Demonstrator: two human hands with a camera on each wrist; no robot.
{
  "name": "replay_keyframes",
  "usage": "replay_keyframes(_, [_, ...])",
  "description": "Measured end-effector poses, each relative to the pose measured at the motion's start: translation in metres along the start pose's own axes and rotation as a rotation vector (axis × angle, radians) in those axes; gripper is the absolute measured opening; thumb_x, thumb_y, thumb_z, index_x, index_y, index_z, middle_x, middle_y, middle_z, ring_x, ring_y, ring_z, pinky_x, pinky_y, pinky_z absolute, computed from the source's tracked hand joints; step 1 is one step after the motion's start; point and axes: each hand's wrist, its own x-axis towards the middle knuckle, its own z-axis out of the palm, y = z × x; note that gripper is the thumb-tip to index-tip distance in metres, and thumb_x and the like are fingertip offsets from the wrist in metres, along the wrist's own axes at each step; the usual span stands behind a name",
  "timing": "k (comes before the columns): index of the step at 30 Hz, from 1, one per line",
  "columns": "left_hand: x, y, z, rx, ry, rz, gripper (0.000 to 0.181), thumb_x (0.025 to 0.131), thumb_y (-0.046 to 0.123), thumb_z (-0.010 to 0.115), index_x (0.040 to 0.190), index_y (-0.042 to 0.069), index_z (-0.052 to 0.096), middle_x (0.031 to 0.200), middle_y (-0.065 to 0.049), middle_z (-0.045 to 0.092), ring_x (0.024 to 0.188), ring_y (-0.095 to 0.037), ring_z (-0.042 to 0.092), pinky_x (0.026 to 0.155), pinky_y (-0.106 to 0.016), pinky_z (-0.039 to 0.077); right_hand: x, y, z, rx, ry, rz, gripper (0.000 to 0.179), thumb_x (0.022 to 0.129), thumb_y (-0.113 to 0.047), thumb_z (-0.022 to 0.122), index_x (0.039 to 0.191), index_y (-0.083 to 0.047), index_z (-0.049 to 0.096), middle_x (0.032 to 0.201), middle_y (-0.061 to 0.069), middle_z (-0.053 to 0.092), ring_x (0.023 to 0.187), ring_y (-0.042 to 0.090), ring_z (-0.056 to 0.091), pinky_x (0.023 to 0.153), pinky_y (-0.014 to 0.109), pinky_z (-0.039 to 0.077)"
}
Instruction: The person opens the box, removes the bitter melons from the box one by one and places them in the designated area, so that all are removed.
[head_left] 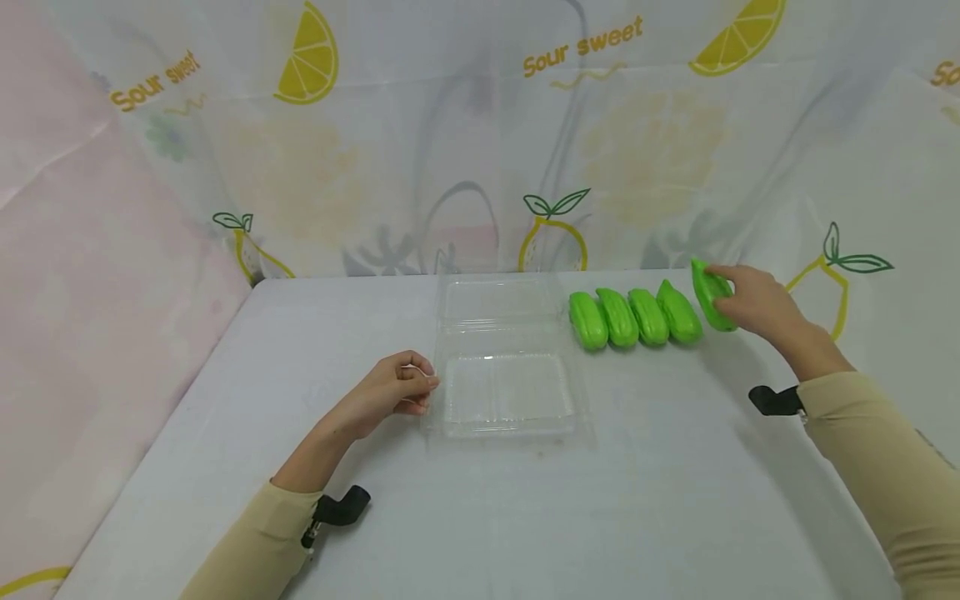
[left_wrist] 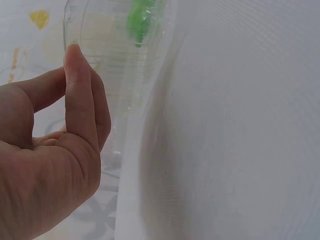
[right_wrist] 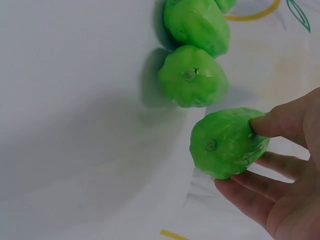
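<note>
A clear plastic clamshell box (head_left: 510,396) lies unfolded on the white table, its lid half (head_left: 498,302) toward the back. My left hand (head_left: 390,387) is at the box's left side; in the left wrist view its thumb and fingers pinch the clear rim (left_wrist: 66,35). At the far right, my right hand (head_left: 761,302) grips a glossy, ribbed green toy vegetable (head_left: 708,292) between thumb and fingers. From the right wrist view, this held vegetable (right_wrist: 225,145) shows its blunt end, apart from the nearest one in the row (right_wrist: 192,77).
Several matching green vegetables (head_left: 618,319) stand side by side right of the box, near the table's back edge. Behind the table (head_left: 300,333) hangs a lemon-printed cloth (head_left: 465,125), with a pinkish cloth (head_left: 90,292) on the left.
</note>
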Motion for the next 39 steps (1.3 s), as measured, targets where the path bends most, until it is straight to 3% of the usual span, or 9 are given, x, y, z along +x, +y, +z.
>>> replay_keyframes(5, [-0.001,0.0,-0.001,0.0,0.0,0.001,0.029,0.096,0.018,0.066,0.114,0.002,0.049,0.075,-0.001,0.057,0.067,-0.012,0.059,0.063,-0.021,0.057,0.003,0.004,0.008,-0.026,-0.032,0.0,0.064,0.085,-0.006,0.046,0.148,0.003,0.037,0.139,0.037,0.042,0.065,0.027,0.043,0.052,0.033,0.035])
replay_keyframes(8, [-0.001,-0.001,-0.001,-0.001,-0.003,0.002,0.03,0.096,0.019,0.066,0.114,0.002,0.049,0.075,-0.001,0.057,0.067,-0.012,0.059,0.063,-0.021,0.057,0.004,0.004,0.01,-0.049,-0.03,0.003,0.063,0.085,-0.007,0.046,0.147,0.004,0.038,0.138,0.037,0.045,0.075,0.032,0.048,0.055,0.034,0.036])
replay_keyframes(16, [-0.002,0.0,-0.002,-0.006,0.003,-0.002,0.029,0.096,0.018,0.066,0.113,0.002,0.049,0.076,-0.002,0.057,0.067,-0.013,0.06,0.062,-0.021,0.056,0.005,0.008,0.015,-0.068,-0.04,0.03,0.061,0.086,-0.009,0.045,0.145,0.005,0.038,0.139,0.039,0.043,0.087,0.04,0.051,0.068,0.049,0.045])
replay_keyframes(26, [-0.001,0.0,0.0,-0.014,-0.001,0.007,0.03,0.096,0.019,0.066,0.113,0.002,0.049,0.076,-0.003,0.058,0.067,-0.014,0.061,0.063,-0.022,0.057,0.008,0.016,0.024,-0.05,-0.055,0.039,0.055,0.088,-0.011,0.045,0.141,0.005,0.041,0.138,0.038,0.045,0.086,0.039,0.052,0.063,0.043,0.044])
replay_keyframes(33, [-0.001,0.0,0.0,-0.02,-0.014,0.011,0.03,0.096,0.02,0.066,0.113,0.002,0.05,0.074,-0.002,0.057,0.066,-0.014,0.06,0.064,-0.023,0.057,0.009,0.021,0.029,-0.043,-0.036,0.033,0.053,0.091,-0.014,0.044,0.14,0.007,0.043,0.141,0.039,0.042,0.105,0.047,0.052,0.08,0.06,0.046])
replay_keyframes(39, [-0.002,0.0,0.001,-0.02,-0.018,0.017,0.029,0.097,0.02,0.064,0.114,0.001,0.049,0.073,-0.002,0.057,0.066,-0.014,0.061,0.064,-0.022,0.057,0.004,0.022,0.031,-0.022,-0.018,0.032,0.051,0.095,-0.017,0.043,0.14,0.008,0.042,0.14,0.039,0.042,0.105,0.048,0.051,0.084,0.063,0.045])
